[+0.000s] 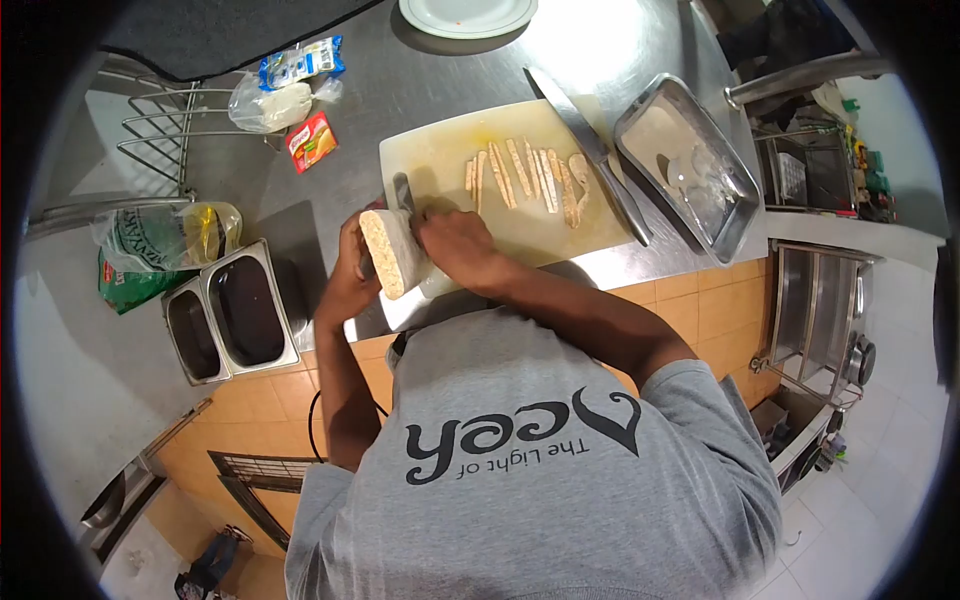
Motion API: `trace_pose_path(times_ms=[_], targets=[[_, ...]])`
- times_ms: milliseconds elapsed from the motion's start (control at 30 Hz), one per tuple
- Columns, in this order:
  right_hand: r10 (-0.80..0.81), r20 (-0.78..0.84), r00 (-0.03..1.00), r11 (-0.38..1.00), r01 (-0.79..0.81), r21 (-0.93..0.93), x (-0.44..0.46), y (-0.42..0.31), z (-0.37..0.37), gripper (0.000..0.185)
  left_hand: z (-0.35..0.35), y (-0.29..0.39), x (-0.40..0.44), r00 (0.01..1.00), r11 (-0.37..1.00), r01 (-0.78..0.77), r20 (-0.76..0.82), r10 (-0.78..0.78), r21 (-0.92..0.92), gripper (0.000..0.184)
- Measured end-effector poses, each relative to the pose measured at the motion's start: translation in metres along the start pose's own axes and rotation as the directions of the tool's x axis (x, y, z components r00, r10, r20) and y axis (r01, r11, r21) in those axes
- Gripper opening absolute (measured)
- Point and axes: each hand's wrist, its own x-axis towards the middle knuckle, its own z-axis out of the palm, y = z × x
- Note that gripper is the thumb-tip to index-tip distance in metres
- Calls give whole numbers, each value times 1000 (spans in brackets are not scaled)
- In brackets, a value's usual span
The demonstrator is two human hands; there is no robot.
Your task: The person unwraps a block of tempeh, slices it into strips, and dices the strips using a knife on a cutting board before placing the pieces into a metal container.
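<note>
My left hand (347, 270) is wrapped round the left side of a pale block of tempeh (393, 252), held tilted over the left part of the cutting board (560, 115). My right hand (455, 243) is closed against the block's right side; what its fingers hold is hidden. A narrow grey blade-like piece (402, 190) sticks out beyond the block, its other end out of sight. Several thin tempeh strips (525, 172) lie on the board. A large knife (590, 140) rests across the board's right edge, handle towards me.
Right of the board stands a metal tray (628, 135) with whitish contents and a spoon. A white plate (468, 15) sits at the far edge. Plastic packets (275, 100) and a red sachet (312, 142) lie left, near a wire rack (160, 120) and metal containers (275, 290).
</note>
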Motion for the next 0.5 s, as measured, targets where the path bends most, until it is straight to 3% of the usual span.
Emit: trace_pose_path(times_ms=[133,233,267,367,433,500], targets=[[-19,-70,997,999,21,30,5,-8,-10,15,-18,23,23,979,991,124,168,-116,-40,81],[-39,-122,992,973,65,220,-3,-2,-22,17,-35,13,32,970,971,-35,243,-23,235,58],[-41,-141,989,949,83,303,-9,3,-26,19,-37,0,31,959,956,-179,256,117,234,40],[150,-471,869,923,47,381,-36,40,-16,25,-26,0,18,981,958,-168,134,140,231,34],[288,-638,714,955,-163,249,-65,72,-30,27,-15,-2,9,979,948,-198,9,202,250,32],[294,-656,695,935,-353,45,-103,107,-46,32,-5,-9,-1,968,953,-190,-116,222,235,31]])
